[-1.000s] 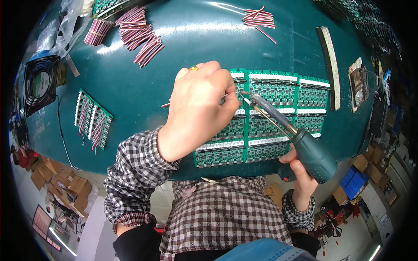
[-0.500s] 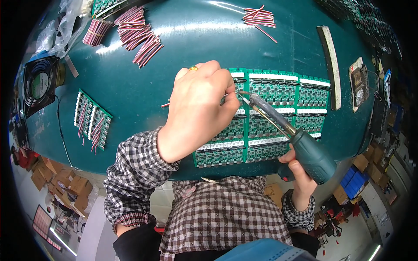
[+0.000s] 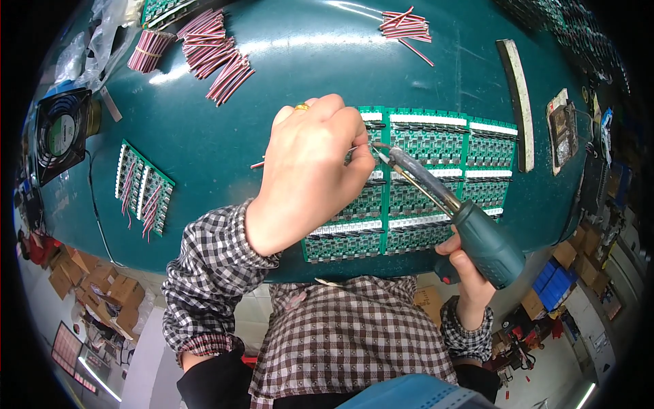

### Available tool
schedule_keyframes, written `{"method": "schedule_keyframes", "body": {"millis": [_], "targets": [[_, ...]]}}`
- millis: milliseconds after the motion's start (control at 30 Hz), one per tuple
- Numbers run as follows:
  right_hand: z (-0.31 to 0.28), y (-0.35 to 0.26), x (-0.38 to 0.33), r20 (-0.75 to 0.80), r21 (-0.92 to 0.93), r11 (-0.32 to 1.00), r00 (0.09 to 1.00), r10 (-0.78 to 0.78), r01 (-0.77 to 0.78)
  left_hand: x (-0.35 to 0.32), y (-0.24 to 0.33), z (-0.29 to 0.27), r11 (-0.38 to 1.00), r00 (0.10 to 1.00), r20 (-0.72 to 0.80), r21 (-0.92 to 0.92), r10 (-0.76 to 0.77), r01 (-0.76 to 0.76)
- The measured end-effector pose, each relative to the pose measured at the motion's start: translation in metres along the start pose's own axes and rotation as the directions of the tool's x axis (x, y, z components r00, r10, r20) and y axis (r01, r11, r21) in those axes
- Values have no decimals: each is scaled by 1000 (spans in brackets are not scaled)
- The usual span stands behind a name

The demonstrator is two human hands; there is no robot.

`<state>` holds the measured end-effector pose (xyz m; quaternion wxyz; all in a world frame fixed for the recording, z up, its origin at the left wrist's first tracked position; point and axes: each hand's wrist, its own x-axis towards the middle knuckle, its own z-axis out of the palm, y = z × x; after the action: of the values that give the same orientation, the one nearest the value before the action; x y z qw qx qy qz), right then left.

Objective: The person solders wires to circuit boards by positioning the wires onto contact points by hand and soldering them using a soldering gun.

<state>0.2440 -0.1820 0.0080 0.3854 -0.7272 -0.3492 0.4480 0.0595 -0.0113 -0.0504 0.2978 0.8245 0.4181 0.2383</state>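
Note:
My left hand point(image 3: 306, 163) is closed in a pinch over the panel of green circuit boards point(image 3: 426, 144). A thin red-and-white wire point(image 3: 257, 164) sticks out behind it, and the other end runs between thumb and forefinger; the palm hides the middle. My right hand point(image 3: 472, 285) is wrapped round the dark green handle of a soldering gun point(image 3: 487, 242). Its metal barrel and a thin tube beside it slant up and left. The tip meets the boards right by my left fingertips, where the exact contact is too small to make out.
A smaller board point(image 3: 144, 187) with wires attached lies left. Bundled wires point(image 3: 151, 51), a loose wire pile point(image 3: 208, 48) and another pile point(image 3: 407, 27) lie farther back. A fan point(image 3: 61, 133) stands at the left edge; a pale-edged bar point(image 3: 516, 102) and a worn metal block point(image 3: 563, 133) lie right.

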Motion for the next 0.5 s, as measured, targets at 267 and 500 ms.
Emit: {"method": "schedule_keyframes", "body": {"millis": [267, 500], "targets": [[2, -4, 0, -23, 12, 1000, 1000, -20, 20, 0, 0, -1, 1000, 1000, 2, -5, 7, -7], [3, -4, -1, -35, 43, 999, 999, -17, 19, 0, 1, -1, 1000, 1000, 6, -1, -2, 2]]}}
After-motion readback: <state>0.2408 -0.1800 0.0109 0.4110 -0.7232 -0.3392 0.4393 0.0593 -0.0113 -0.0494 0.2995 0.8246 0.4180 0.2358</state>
